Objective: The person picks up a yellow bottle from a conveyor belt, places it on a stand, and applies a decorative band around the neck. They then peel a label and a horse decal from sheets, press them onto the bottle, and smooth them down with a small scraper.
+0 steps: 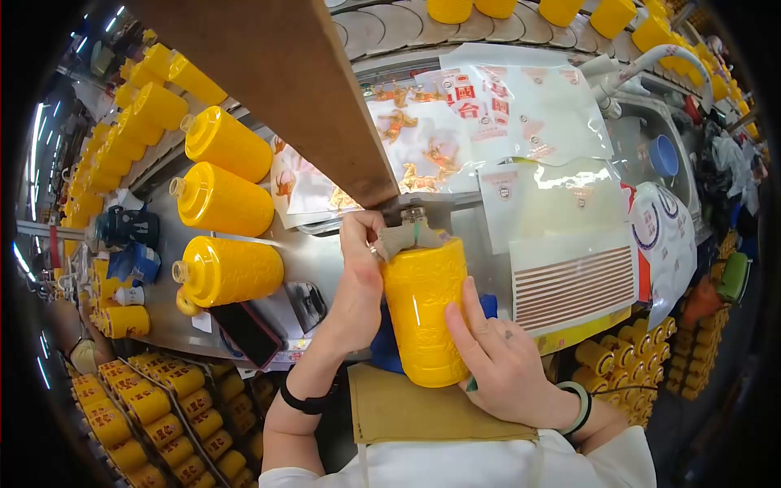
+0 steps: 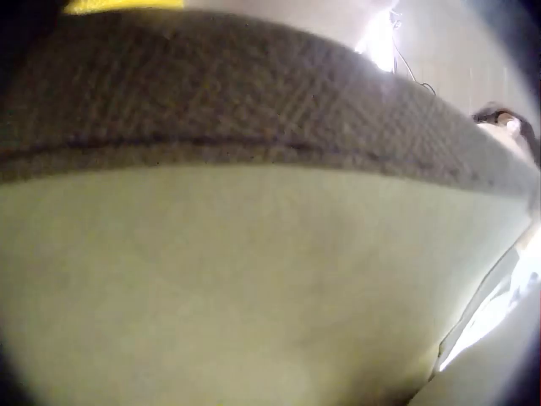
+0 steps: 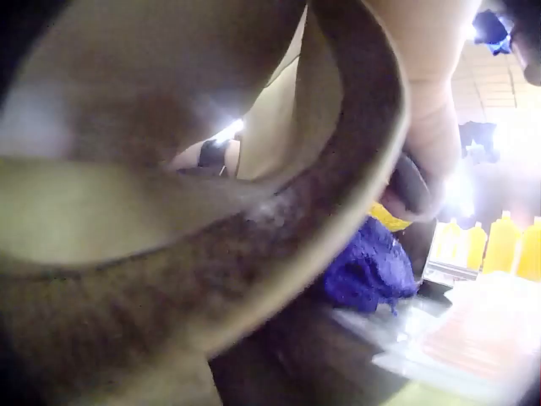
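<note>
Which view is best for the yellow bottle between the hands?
Head view: it shows the yellow bottle nearly whole, neck to base, the right hand against its side. Left wrist: just a yellow strip at the top edge, possibly it. Right wrist: a yellow patch by the fingers, probably it.

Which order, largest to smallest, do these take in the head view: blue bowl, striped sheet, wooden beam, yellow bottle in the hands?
1. Wooden beam
2. Held yellow bottle and striped sheet: too alike to rank
3. Blue bowl

This is apparent size only; nearness to the camera affects it.
</note>
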Available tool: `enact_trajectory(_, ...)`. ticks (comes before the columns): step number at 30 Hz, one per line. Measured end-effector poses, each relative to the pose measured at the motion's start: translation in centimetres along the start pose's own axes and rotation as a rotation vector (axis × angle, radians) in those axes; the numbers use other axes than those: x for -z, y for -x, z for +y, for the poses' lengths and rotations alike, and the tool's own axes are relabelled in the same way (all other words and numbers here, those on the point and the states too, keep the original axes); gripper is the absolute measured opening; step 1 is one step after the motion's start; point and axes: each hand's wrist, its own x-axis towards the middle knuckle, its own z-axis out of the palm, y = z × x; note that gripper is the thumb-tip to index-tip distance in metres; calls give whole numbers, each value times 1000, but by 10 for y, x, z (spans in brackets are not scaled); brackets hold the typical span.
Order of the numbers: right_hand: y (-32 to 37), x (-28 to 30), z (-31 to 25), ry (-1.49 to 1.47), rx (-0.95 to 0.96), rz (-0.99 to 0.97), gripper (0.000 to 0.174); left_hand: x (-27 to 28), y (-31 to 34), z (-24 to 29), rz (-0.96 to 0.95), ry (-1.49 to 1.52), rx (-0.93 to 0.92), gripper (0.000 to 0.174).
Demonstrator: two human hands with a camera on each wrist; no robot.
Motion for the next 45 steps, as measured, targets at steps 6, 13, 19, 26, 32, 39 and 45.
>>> enact_trajectory(6, 7, -11, 14, -271, -188, 112, 96, 4, -3, -2, 192, 190, -35, 98)
enact_trajectory(13, -1, -20, 18, -192, -208, -41, 101, 5, 5, -1, 2, 247, 33, 97)
enact_trajectory(19, 0, 5, -2, -73, 11, 71, 109, -6, 1, 10, 43, 383, 1, 78)
enact_trajectory(26, 4, -1, 4, -17, -112, -100, 115, 3, 2, 18, -69, 219, 43, 92)
enact_trajectory(32, 7, -29, 13, -120, -228, 27, 114, -3, -4, 10, -39, 482, -71, 63)
enact_trajectory(39, 2, 5, -18, -31, -19, -87, 88, -5, -3, -5, 156, 194, 69, 38)
enact_trajectory(45, 8, -5, 2, -44, 87, 57, 95, -11, -8, -13, 228, 280, -30, 35)
